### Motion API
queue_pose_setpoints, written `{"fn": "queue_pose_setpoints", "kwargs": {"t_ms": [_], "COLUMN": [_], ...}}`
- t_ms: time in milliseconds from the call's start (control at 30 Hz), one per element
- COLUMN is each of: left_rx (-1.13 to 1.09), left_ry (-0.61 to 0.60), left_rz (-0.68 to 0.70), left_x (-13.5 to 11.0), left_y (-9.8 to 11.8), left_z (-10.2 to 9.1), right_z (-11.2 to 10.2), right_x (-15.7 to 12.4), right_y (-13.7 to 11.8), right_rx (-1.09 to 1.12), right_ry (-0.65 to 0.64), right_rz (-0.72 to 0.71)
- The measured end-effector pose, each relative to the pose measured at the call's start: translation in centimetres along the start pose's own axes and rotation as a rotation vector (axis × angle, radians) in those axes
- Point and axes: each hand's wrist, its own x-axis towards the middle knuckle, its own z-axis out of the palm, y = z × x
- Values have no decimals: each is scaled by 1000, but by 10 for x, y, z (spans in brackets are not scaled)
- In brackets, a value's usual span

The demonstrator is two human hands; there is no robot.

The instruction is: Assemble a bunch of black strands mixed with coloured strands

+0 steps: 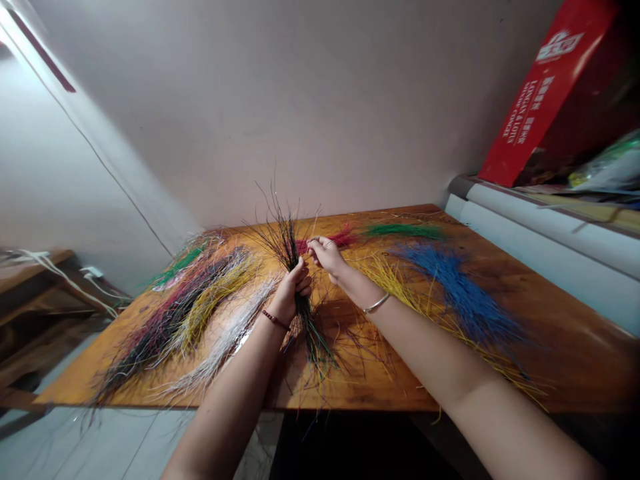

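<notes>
Wrapped around the middle of an upright bundle of thin, mostly black wires is my left hand. The bundle fans out above the fist, and darker strands with some green and yellow hang below it. My right hand is closed in a pinch just right of the bundle's upper part. A thin, pale wire seems to rise from its fingertips, though it is hard to make out. Behind the right hand lies a pile of red wires on the wooden table.
Left on the table are piles of black wires, yellow wires and white wires. Rightward lie more yellow wires, blue wires and green wires. A red box stands at the right, near the wall.
</notes>
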Motion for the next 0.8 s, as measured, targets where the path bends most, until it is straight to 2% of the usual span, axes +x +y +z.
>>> {"fn": "queue_pose_setpoints", "kwargs": {"t_ms": [167,300,467,600,800], "left_rx": [-34,-49,-58,-81,-151], "left_ry": [-9,-7,-8,-13,-21], "left_rz": [-25,-22,-21,-25,-87], "left_x": [-1,-2,-2,-2,-2], "left_y": [2,3,3,3,5], "left_z": [3,4,3,1,0], "right_z": [0,-3,-5,-3,-8], "right_x": [-8,-8,-8,-12,-10], "right_y": [-6,-9,-9,-7,-8], "right_rx": [248,435,450,349,155], "right_ry": [-6,-89,-203,-319,-413], "right_rz": [217,281,241,130,50]}}
